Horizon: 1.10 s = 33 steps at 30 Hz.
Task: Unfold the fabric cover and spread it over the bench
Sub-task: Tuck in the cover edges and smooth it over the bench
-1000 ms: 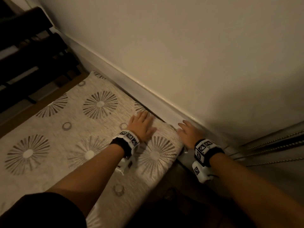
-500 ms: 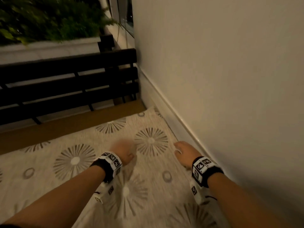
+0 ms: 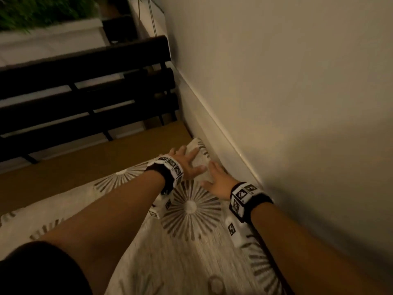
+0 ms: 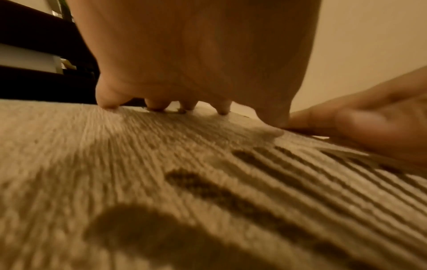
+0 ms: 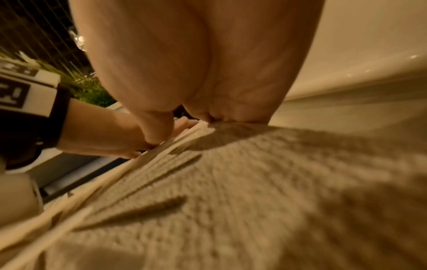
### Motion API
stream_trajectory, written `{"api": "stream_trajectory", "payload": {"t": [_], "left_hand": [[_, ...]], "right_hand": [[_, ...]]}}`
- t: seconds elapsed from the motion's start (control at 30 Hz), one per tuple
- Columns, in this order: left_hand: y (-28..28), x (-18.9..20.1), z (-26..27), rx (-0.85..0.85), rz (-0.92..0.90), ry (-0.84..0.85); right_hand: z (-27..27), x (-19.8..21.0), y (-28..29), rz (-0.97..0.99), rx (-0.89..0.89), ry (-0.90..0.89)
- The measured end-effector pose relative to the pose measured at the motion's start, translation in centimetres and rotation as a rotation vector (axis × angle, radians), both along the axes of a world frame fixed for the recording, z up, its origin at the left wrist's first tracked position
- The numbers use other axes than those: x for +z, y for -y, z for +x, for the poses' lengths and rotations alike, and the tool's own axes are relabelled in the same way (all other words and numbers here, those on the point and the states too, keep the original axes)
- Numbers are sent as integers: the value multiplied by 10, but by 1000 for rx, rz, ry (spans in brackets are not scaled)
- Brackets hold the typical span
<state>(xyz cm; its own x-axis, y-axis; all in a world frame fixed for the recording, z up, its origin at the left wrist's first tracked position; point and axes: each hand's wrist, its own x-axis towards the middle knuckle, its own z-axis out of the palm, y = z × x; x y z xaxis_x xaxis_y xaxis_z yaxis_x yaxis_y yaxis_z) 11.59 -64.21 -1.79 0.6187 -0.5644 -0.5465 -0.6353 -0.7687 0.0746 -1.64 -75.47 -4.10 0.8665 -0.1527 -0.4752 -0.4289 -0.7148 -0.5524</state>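
A beige fabric cover (image 3: 174, 252) with dark sunburst patterns lies spread over the bench. Its far corner (image 3: 198, 145) reaches the wall. My left hand (image 3: 187, 162) lies flat on that corner with its fingers spread and straight. In the left wrist view the fingertips (image 4: 108, 104) press the weave (image 4: 161, 182). My right hand (image 3: 217, 179) rests flat on the cover beside the wall, fingers extended, just right of the left hand. In the right wrist view my right hand's palm (image 5: 208, 73) bears on the cloth (image 5: 254, 182). The bare wooden bench top (image 3: 85, 167) shows left of the cover.
A pale wall (image 3: 287, 103) with a white skirting board (image 3: 212, 124) runs along the right side. A dark slatted backrest (image 3: 85, 92) stands at the bench's far end. A white planter (image 3: 51, 43) with green plants sits beyond it.
Both hands have slid forward along the wall, from the cover's near part to its far corner. The left hand has closed in on the right hand.
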Motion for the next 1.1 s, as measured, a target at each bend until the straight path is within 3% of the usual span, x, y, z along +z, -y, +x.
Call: {"api": "stream_trajectory", "payload": {"t": [0.13, 0.33, 0.53, 0.7, 0.87, 1.0, 1.1], "left_hand": [[11, 0, 19, -53, 59, -56], [20, 12, 38, -34, 57, -191], [12, 13, 36, -96, 148, -73], [17, 6, 36, -85, 160, 69], [16, 15, 15, -220, 96, 270], [-2, 27, -22, -242, 52, 125], [-24, 28, -46, -213, 115, -32]], "right_hand": [[11, -6, 11, -51, 47, -31], [18, 12, 32, 65, 118, -190], [-11, 18, 36, 169, 26, -330], [-11, 19, 26, -31, -5, -308], [-14, 22, 18, -43, -69, -269], [-31, 26, 23, 74, -158, -262], [-52, 27, 27, 304, -331, -343]]}}
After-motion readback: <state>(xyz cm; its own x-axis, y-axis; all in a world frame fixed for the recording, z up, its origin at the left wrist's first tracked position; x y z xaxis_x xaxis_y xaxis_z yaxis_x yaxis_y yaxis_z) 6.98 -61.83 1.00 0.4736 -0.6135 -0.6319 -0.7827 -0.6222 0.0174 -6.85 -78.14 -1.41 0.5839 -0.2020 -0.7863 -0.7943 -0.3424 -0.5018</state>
